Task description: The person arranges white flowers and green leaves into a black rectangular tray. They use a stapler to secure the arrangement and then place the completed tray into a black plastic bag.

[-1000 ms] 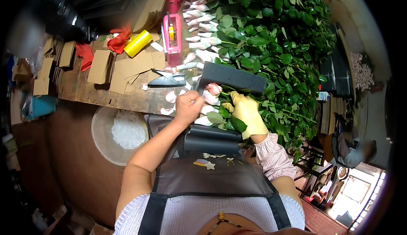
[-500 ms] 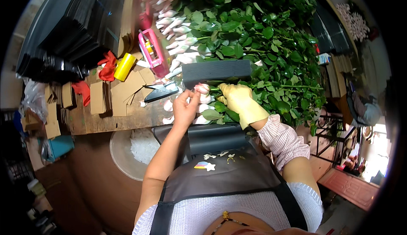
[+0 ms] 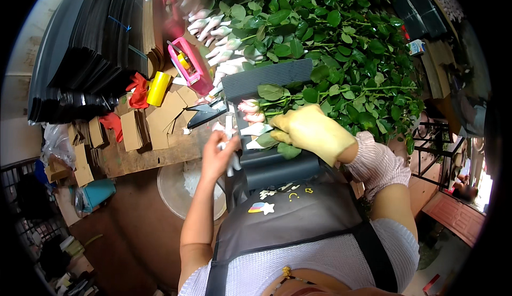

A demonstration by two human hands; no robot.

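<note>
The middle of the frame is well lit, while the floor at lower left stays dim. The opening at right edge glares white. The left hand is slightly blurred; corners are black, with edges bending.

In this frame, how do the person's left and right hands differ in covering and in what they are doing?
The left hand is bare; the right hand wears a yellow glove.
The left forearm is uncovered; the right one has a striped sleeve.
The left hand holds something white, blurred; the right hand's fingers are beside pink roses, their grip unclear.
Both hands are in front of the apron.
</note>
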